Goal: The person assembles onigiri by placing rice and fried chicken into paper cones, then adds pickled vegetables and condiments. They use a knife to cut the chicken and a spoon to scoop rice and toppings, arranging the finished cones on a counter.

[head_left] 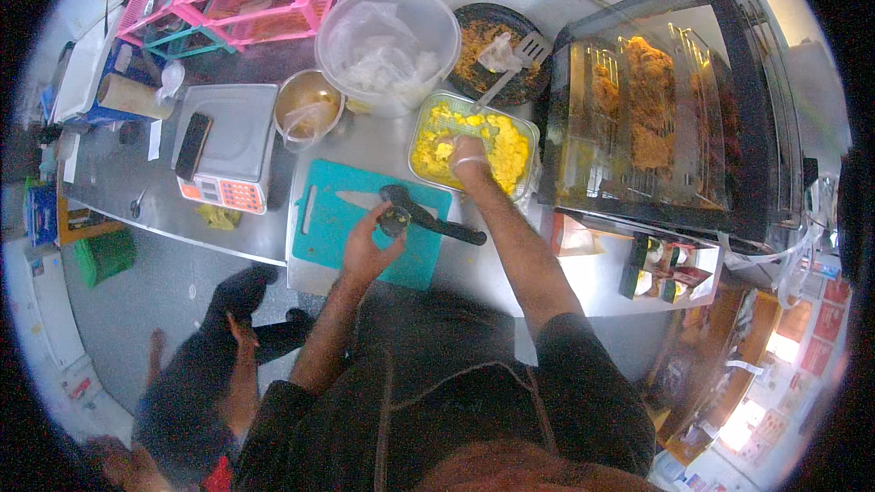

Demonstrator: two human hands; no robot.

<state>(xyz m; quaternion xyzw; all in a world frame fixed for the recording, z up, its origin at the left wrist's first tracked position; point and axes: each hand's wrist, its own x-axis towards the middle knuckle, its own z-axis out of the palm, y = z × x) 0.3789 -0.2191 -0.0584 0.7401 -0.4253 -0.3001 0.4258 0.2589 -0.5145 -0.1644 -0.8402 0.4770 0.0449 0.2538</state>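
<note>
My left hand (366, 251) is wrapped round a small jar (395, 220) with a see-through end, above a teal cutting board (319, 237). A dark part beside the jar may be its top. On the board lies a knife (362, 201); its black handle (462, 233) reaches past the right edge. My right hand (469, 155), in what looks like a clear glove, dips into a rectangular tray (421, 173) of yellow food pieces (508, 146). Its fingers look drawn together; what they hold is hidden.
A spatula (510, 73) lies across a dark pan (465, 18) behind the tray. A clear tub (387, 50), metal bowl (310, 100) and scale (223, 141) stand to the left. At right is a glass food warmer (638, 118). Another person (196, 374) is at lower left.
</note>
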